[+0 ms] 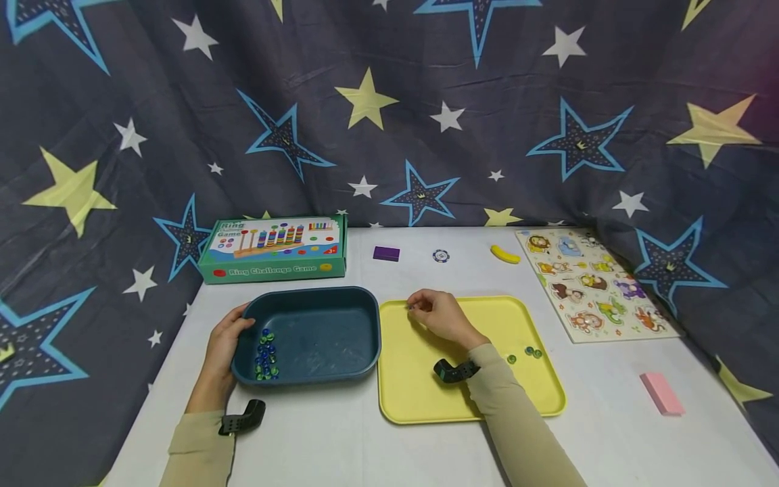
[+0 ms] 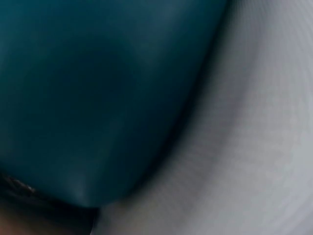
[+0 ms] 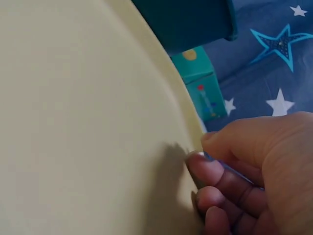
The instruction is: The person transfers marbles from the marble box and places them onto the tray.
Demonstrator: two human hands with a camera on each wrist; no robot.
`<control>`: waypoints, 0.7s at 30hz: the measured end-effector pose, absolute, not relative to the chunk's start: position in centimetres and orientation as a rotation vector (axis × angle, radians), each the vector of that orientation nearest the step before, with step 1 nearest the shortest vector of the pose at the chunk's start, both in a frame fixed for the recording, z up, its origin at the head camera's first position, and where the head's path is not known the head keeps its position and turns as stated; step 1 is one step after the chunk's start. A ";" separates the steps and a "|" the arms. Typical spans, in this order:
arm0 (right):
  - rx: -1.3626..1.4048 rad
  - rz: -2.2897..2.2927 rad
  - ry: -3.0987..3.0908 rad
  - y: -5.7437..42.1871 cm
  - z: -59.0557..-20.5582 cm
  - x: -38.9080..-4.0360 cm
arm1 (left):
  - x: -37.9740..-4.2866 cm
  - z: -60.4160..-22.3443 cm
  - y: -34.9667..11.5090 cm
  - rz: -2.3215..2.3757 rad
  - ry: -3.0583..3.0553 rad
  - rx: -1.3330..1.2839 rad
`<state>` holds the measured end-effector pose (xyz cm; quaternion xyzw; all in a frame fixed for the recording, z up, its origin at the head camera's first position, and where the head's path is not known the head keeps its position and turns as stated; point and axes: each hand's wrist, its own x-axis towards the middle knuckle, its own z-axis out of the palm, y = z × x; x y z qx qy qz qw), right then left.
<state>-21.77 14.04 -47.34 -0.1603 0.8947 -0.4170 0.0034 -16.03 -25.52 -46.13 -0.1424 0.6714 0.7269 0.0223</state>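
Observation:
My left hand (image 1: 222,348) grips the left rim of a dark teal plastic tub (image 1: 322,338), fingers outside and thumb at the edge. Several blue and green glass marbles (image 1: 266,355) lie along the tub's left side. Close up, the tub's wall (image 2: 98,98) fills much of the left wrist view. Over the far left corner of a yellow tray (image 1: 426,392), my right hand (image 1: 447,316) pinches a small marble, mostly hidden by thumb and fingertips. In the right wrist view this hand (image 3: 254,171) is right at the tray's rim (image 3: 166,63). Three green marbles (image 1: 512,359) lie at the tray's right.
Behind the tub stands a green ring game box (image 1: 274,250). A purple block (image 1: 386,253), a poker chip (image 1: 441,256) and a yellow toy banana (image 1: 505,254) lie along the back. On the right are an animal puzzle board (image 1: 596,291) and a pink block (image 1: 662,393).

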 end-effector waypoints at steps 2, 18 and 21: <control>-0.507 -1.280 2.820 13.9 -47.5 -21.8 | -16.0 -46.2 -25.5 2.249 2.085 -0.438; -0.496 -1.094 2.916 13.4 -47.5 -21.5 | -16.0 -46.2 -25.5 2.228 2.114 -0.440; -0.507 -1.114 2.886 13.5 -47.4 -21.5 | -16.1 -46.2 -25.5 2.215 2.122 -0.446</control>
